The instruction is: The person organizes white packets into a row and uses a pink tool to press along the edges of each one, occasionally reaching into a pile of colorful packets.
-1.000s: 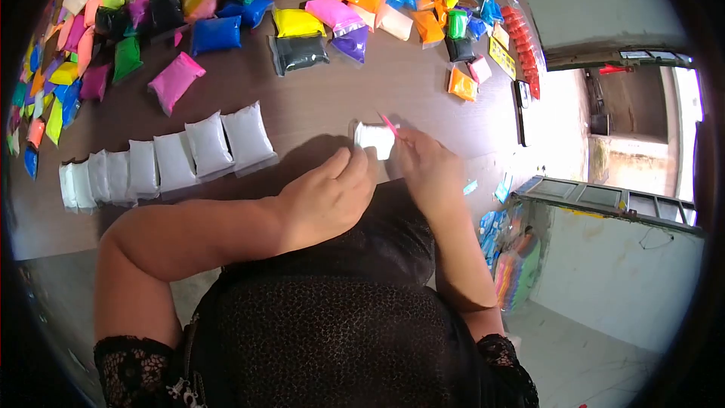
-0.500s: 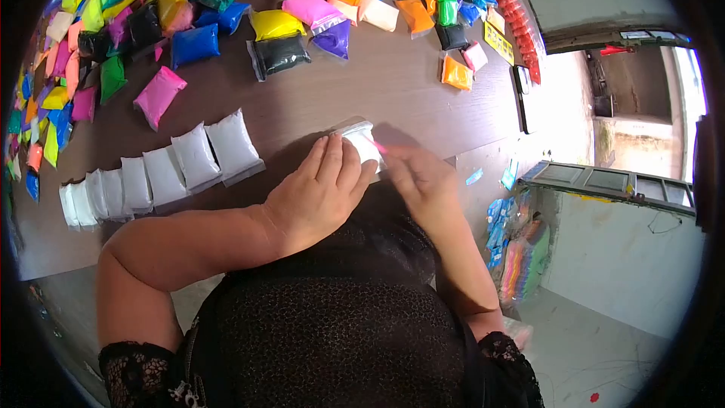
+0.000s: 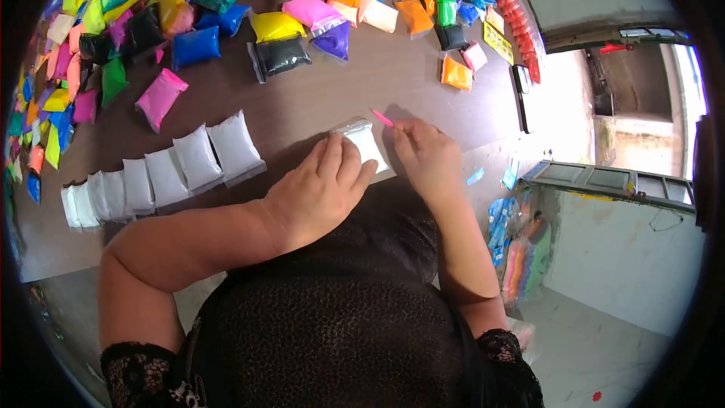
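Note:
A small white-filled clear packet [image 3: 364,143] lies at the table's front edge. My left hand [image 3: 323,181] holds it against the tabletop, fingers curved over its left part and hiding that side. Just right of the packet, my right hand [image 3: 429,153] is closed on a slim pink pointed tool [image 3: 382,117]. The tool's tip points up and left, above the table and apart from the packet. To the left of my left hand, several white packets [image 3: 164,171] stand leaning in a slanting row.
Many coloured packets cover the far and left parts of the brown table [image 3: 219,94]. A pink packet [image 3: 161,98] lies nearer. On the right are an orange packet [image 3: 456,73], a dark phone-like object [image 3: 522,89] and a tray of red pieces [image 3: 519,34].
My right hand has drawn the pink tool away from the packet, up and slightly right, so more of the packet shows. My left hand stays in place.

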Tool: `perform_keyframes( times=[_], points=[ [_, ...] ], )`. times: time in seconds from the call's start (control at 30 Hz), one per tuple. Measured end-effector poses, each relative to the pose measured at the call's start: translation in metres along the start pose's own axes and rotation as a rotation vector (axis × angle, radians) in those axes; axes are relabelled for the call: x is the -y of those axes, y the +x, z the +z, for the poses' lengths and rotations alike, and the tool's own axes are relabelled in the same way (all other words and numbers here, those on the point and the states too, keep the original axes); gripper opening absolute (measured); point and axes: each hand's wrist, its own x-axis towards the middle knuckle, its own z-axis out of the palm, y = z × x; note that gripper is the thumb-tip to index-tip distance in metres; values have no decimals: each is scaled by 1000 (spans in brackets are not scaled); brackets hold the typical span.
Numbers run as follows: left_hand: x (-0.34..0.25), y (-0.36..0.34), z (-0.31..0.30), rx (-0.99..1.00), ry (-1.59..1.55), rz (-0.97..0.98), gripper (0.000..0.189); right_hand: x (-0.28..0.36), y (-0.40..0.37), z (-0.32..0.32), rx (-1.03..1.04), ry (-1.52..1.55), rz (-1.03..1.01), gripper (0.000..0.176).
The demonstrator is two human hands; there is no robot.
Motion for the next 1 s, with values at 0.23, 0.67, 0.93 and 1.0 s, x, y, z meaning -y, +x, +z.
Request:
perform_keyframes(
  times=[0.23, 0.67, 0.93, 1.0],
  points=[
    [-2, -1, -2, -11, 28, -4, 45, 1, 5, 4, 51, -26, -109, 13],
    [31, 10, 6, -72, -310, -64, 41, -23, -37, 1, -35, 457, 350, 14],
    [22, 13, 10, -279, -363, 26, 31, -22, -44, 4, 32, 897, 512, 18],
    [20, 12, 18, -263, -423, 18, 33, -8, -38, 2, 83, 944, 563, 20]
  ],
)
